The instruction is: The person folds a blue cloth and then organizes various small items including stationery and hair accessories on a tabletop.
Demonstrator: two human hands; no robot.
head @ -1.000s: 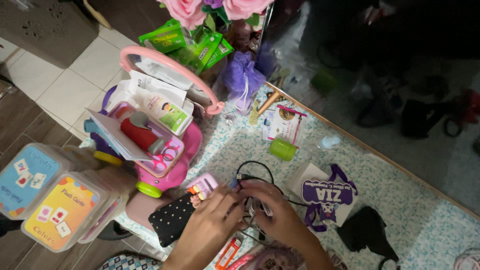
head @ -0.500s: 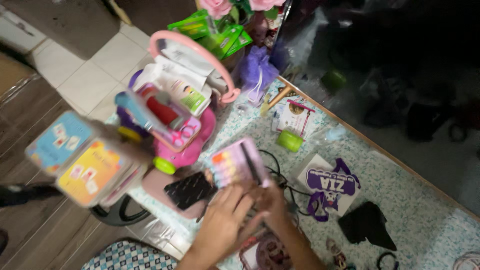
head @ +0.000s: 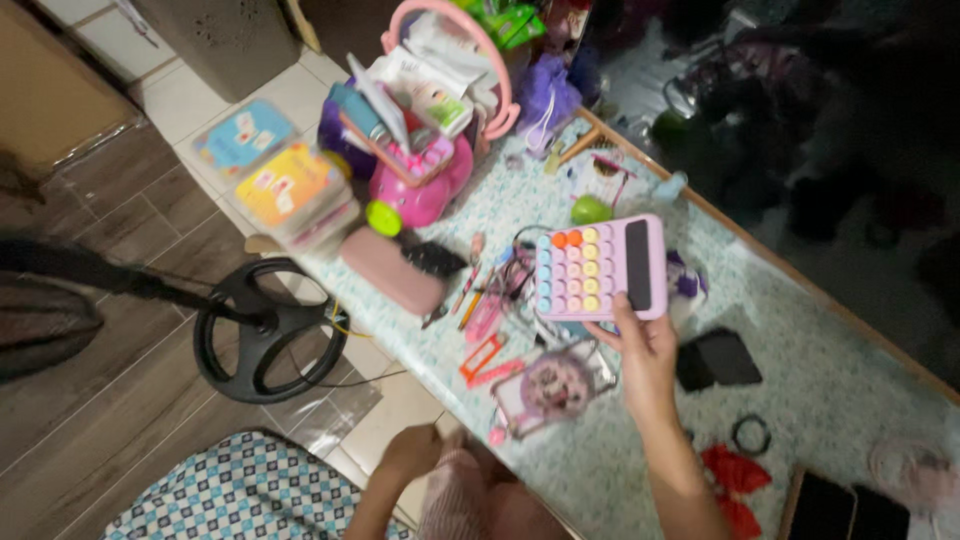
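My right hand holds up a lilac calculator with pastel round buttons and a dark screen, gripping its lower edge above the patterned tabletop. Under it lie a tangle of dark cables and some pens. A pink case with a round cartoon picture lies just left of my wrist. My left hand is low by the table's front edge, near my lap; it is blurred, and nothing shows in it.
A pink toy basket stuffed with items, stacked flash-card boxes, a pink pouch and a dotted black pouch crowd the left end. A black wallet, hair tie and red cloth lie right. A black ring stand sits on the floor.
Both hands were in the cables; now my right hand has lifted the calculator up and right, and my left hand has dropped to the table edge. The view pulled back.
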